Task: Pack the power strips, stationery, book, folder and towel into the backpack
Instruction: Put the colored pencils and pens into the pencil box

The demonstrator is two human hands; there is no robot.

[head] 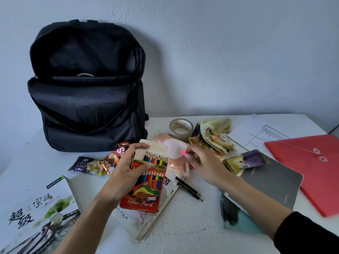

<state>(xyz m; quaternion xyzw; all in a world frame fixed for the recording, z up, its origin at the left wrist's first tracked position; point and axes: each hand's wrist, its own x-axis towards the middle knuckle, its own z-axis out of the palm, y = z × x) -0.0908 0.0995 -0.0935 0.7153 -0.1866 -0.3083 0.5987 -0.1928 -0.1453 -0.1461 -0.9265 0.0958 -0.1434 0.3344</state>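
Above white table [183,226], our left hand [124,169] clamps the pencil box [145,191], open end just left of our right hand [203,164] pinching a pink pencil [184,152].

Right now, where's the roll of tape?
In the head view, the roll of tape stands on the white table, centre-right, just right of the black backpack and left of the crumpled yellow towel.

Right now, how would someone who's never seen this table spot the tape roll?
Start at the black backpack against the wall. Just right of its base sits the tape roll, beside a crumpled yellow towel. It's the only ring on the table.
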